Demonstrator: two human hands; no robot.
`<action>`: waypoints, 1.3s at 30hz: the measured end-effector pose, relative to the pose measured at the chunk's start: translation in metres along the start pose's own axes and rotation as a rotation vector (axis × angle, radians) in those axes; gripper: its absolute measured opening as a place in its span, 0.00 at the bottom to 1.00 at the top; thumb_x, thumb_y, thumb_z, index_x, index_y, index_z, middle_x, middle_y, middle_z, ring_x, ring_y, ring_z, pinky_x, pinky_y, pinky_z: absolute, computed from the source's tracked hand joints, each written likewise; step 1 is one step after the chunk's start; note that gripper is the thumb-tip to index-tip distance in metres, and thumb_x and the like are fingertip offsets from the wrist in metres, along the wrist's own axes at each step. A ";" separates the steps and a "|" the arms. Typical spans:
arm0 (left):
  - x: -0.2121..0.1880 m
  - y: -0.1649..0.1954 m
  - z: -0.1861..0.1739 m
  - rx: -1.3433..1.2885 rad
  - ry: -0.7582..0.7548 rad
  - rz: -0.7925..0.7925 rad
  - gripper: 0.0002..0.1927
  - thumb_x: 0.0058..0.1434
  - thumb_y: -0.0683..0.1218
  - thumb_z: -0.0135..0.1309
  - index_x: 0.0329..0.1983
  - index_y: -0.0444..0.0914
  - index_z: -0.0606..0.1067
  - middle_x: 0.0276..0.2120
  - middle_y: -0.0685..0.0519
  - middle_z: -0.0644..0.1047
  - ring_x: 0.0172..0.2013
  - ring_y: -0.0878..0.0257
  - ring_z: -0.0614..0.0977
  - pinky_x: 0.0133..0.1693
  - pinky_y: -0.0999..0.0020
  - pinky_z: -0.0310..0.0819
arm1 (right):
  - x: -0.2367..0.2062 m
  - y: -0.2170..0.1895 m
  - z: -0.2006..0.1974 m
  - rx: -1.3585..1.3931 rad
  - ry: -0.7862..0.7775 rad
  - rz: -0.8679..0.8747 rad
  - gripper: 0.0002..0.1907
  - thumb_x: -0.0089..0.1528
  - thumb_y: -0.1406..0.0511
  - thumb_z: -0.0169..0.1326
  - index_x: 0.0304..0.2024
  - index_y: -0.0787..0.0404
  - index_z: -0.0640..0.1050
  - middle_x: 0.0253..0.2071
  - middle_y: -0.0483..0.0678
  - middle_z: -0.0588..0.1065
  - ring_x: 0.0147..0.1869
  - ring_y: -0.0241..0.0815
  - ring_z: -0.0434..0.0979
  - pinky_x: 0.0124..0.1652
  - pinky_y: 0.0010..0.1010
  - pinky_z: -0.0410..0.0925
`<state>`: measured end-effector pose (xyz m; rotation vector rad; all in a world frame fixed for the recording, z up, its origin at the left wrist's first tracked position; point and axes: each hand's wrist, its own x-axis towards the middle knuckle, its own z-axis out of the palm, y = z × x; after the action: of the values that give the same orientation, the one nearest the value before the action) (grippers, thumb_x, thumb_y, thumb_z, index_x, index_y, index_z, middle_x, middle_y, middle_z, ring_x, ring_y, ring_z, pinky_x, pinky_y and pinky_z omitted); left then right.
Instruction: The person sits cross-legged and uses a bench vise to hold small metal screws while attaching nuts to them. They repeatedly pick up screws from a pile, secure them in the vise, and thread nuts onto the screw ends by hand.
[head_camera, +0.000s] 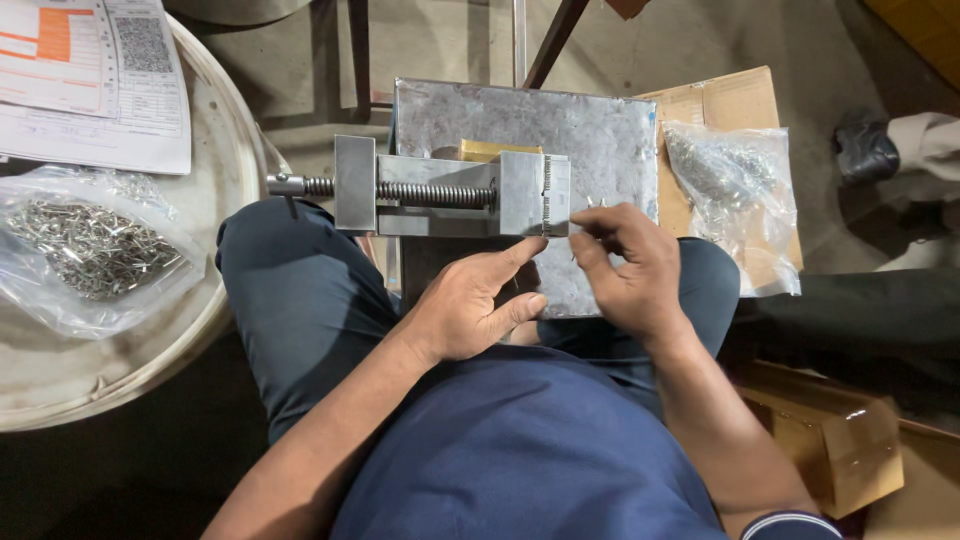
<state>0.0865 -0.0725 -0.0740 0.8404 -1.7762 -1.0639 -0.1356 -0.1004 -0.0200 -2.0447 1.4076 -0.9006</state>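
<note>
Vise (450, 190) jaws grip tiny pins; right hand (625, 265) pinches one, left hand (475, 300) spread alongside. A slip could drop it, I judge.

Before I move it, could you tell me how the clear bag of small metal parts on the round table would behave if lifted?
The clear bag looks thin and slumped, so it would probably sag. Packed with metal pieces, it is likely heavy for its size. The loose parts may shift inside it.
</note>
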 end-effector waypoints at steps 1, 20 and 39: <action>0.000 -0.001 0.001 -0.010 -0.005 -0.014 0.31 0.71 0.53 0.57 0.71 0.36 0.65 0.51 0.44 0.80 0.52 0.51 0.82 0.53 0.62 0.76 | -0.005 0.007 0.000 0.072 0.013 0.054 0.07 0.66 0.71 0.59 0.47 0.64 0.79 0.35 0.46 0.77 0.36 0.34 0.80 0.36 0.26 0.72; 0.009 0.002 0.028 -0.179 0.044 -0.158 0.22 0.71 0.48 0.58 0.65 0.38 0.70 0.51 0.53 0.79 0.46 0.63 0.78 0.52 0.68 0.76 | -0.050 0.066 -0.005 0.149 0.086 0.167 0.07 0.63 0.71 0.59 0.45 0.66 0.79 0.37 0.49 0.79 0.38 0.35 0.79 0.40 0.24 0.70; 0.001 -0.004 0.031 -0.334 0.105 -0.236 0.20 0.67 0.41 0.58 0.60 0.32 0.71 0.49 0.49 0.79 0.48 0.64 0.80 0.51 0.70 0.77 | -0.051 0.086 -0.014 0.564 0.143 0.438 0.06 0.66 0.70 0.58 0.45 0.64 0.78 0.35 0.41 0.76 0.34 0.27 0.74 0.32 0.23 0.68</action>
<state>0.0580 -0.0654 -0.0851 0.8910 -1.3844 -1.3978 -0.2113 -0.0826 -0.0837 -1.2211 1.3928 -1.1024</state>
